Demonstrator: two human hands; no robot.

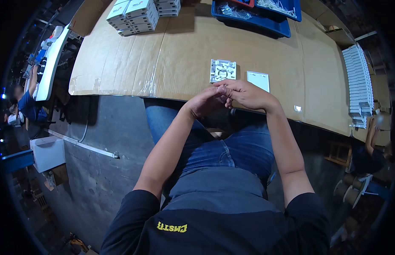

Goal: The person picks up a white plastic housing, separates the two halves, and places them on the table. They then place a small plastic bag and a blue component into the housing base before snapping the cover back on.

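Hands [227, 98] together — table edge [163, 95]

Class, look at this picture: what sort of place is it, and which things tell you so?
Probably an assembly workshop: a cardboard-covered worktable, stacked small white boxes, blue plastic parts trays, and a long row of flat white plastic plates.

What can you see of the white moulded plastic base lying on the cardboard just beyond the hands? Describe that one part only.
The white plastic base is a square, shallow tray that looks like moulded plastic, with raised ribs and curved channels inside. It lies flat, open side up, on the cardboard-covered table, near its front edge. A flat white cover plate lies apart to its right. Both hands are joined just in front of it; neither clearly touches it.
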